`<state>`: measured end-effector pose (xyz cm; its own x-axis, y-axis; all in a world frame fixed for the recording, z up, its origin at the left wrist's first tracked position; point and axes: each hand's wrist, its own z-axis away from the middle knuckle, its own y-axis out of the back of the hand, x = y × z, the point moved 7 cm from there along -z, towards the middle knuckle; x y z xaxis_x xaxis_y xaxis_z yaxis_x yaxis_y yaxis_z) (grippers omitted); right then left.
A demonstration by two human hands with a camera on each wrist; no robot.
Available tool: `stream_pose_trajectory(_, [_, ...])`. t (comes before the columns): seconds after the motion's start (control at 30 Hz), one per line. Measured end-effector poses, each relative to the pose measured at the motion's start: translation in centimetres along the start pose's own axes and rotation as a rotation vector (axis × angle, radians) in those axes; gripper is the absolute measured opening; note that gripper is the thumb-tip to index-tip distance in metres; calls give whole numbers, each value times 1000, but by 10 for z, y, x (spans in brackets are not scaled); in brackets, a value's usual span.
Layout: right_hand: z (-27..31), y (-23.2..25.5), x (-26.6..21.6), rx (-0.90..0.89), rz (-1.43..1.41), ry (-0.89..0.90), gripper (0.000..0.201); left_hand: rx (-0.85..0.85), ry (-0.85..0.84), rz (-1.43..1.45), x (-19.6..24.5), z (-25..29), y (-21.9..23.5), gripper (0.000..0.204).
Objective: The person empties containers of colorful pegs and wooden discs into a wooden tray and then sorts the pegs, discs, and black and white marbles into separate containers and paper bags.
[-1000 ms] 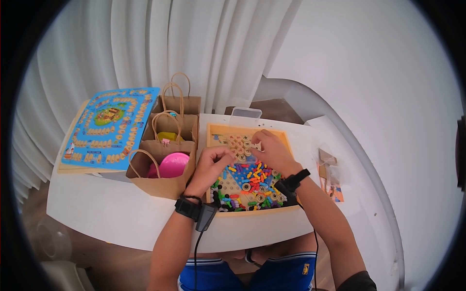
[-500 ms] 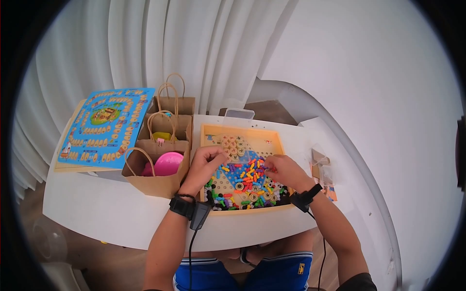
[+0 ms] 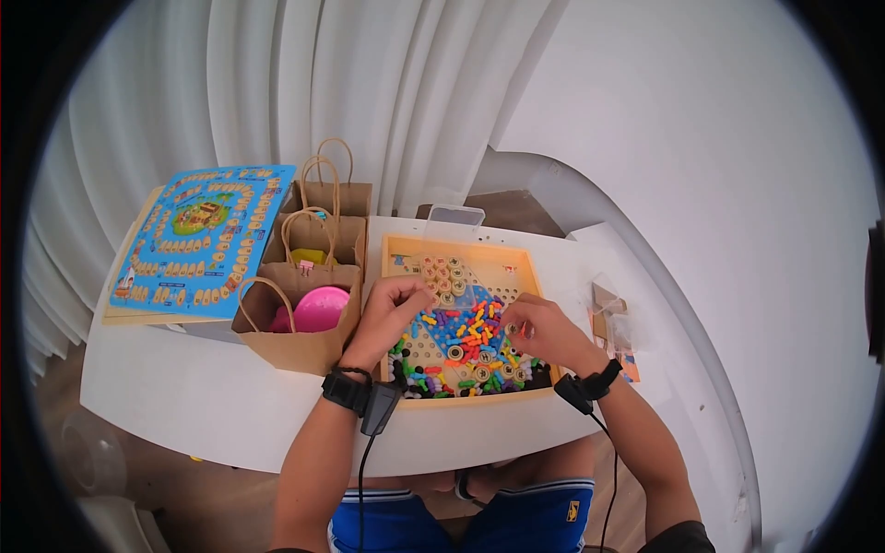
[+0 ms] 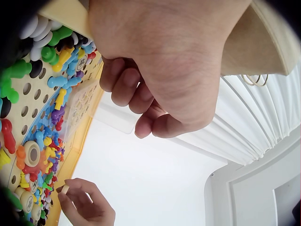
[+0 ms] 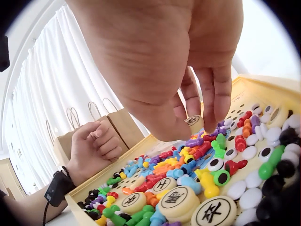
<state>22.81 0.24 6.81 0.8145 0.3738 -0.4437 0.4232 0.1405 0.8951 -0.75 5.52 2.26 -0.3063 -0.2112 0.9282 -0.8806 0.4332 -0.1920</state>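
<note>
Right forearm [image 3: 636, 433]: extends out of a dark sleeve [image 3: 690, 536] at the near right, slants forward and inward, carries a strapped right wrist camera [image 3: 573, 393].
Left forearm [image 3: 318, 452]: points nearly straight ahead from the near left, carries a left wrist camera [image 3: 380, 409].
Wooden tray [image 3: 461, 404]: lies on the white surface [image 3: 230, 405], between both wrists; holds coloured pegs [image 3: 481, 318], black and white pieces [image 5: 251, 198] heaped mostly at the near side, and loose discs [image 5: 178, 203] with printed characters.
Right hand [image 3: 546, 334]: hangs over the right part of the tray, palm inward, pointing downward in the right wrist view; pinches a pale disc [image 5: 193, 122] between thumb and fingers, just above the pegs, with the remaining fingers slightly apart.
Left hand [image 3: 392, 309]: hangs at the left rim of the tray, turned inward; curls its fingers loosely toward the palm, with thumb tip against or just beside the index tip; near the clear box, contact impossible to tell.
Clear box [image 3: 464, 299]: sits in the far part of the tray, filled with more discs.
Paper bags [image 3: 295, 355]: stand in a row left of the tray, with a pink bowl [image 3: 323, 309] in the nearest.
Blue game board [image 3: 198, 221]: lies beyond the left of the bags.
White curtain [image 3: 249, 83]: hangs behind everything.
</note>
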Motion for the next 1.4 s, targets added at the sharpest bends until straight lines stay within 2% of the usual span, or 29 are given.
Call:
stream_pose_trajectory(0.1, [10,-7,-18,-70,-113,101,19,1,7,-10,-1,0,-2,19])
stream_pose_trajectory(0.23, [19,-22,-43,-167,-116,135,18,36,-15,-9,0,0,-1,23])
stream_pose_trajectory(0.5, [20,-47,-50,-266,95,144,27,34,-11,-3,0,0,-2,24])
stream_pose_trajectory(0.6, [22,-50,-52,-223,126,181,27,33,-20,-15,1,0,-2,24])
stream_pose_trajectory(0.7, [21,-56,-49,-253,152,189,28,22,-15,-20,-1,0,0,24])
stream_pose_trajectory(1.0, [22,-49,-47,-205,75,188,22,12,-26,-12,-2,-1,-3,24])
stream_pose_trajectory(1.23, [21,-49,-47,-239,75,145,23,13,-29,-5,-2,0,-3,23])
stream_pose_trajectory(1.4, [14,-27,-45,-94,13,167,24,11,-29,-6,-1,0,-1,23])
